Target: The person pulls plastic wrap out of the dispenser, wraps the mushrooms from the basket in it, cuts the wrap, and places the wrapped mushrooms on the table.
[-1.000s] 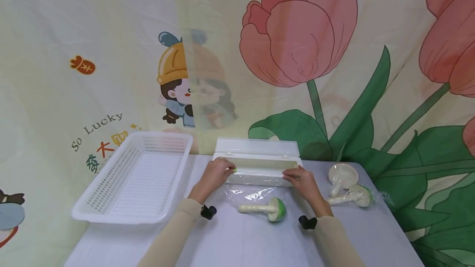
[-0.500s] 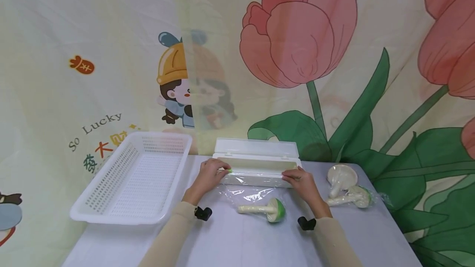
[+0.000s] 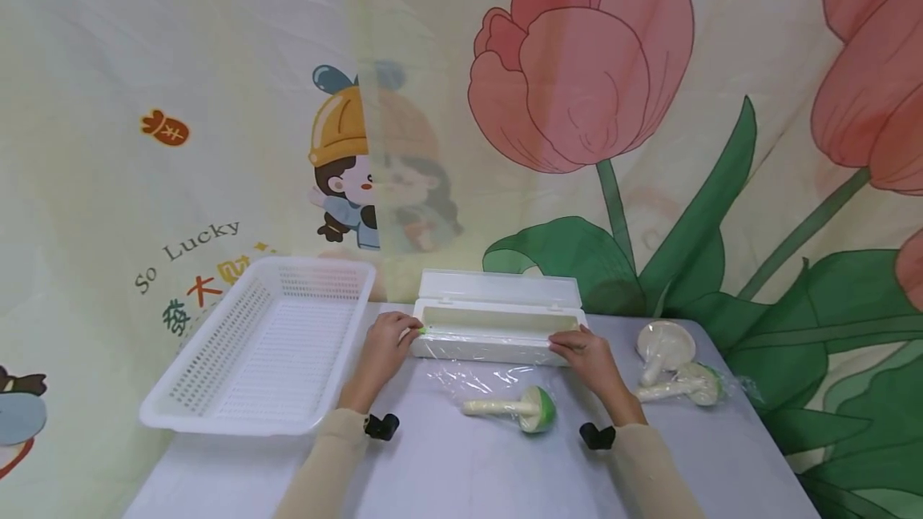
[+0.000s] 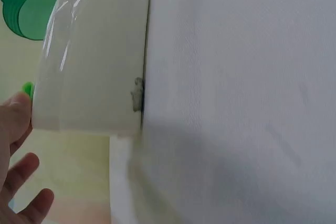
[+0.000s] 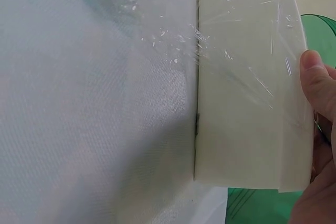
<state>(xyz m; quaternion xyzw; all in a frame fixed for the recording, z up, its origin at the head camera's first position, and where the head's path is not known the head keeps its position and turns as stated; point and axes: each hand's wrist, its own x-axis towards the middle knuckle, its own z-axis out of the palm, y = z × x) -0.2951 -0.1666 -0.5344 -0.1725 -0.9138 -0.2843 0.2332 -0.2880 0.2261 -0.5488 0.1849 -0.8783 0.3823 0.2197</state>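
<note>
A long white cling film dispenser (image 3: 497, 349) lies on the table, its lid (image 3: 497, 288) raised at the back. My left hand (image 3: 382, 351) is at its left end, thumb and finger pinching a small green slide cutter (image 4: 28, 88) on the front edge. At the right end my right hand (image 3: 593, 359) grips the front edge, its thumb (image 5: 313, 69) pressing the film. Clear cling film (image 3: 490, 380) hangs from the dispenser down over the table. In front lies a mushroom-shaped piece (image 3: 530, 407) with a cream stalk and green cap; whether film touches it is unclear.
A white perforated basket (image 3: 339, 391) stands at the left. Two more mushroom-shaped pieces lie at the right: a pale one (image 3: 665, 345) and a green-capped one (image 3: 698, 383), with clear film around them. A printed curtain (image 3: 404, 22) hangs behind the table.
My left hand has slid left along the dispenser's front edge to its left end, taking the green slide cutter with it. My right hand has stayed in place.
</note>
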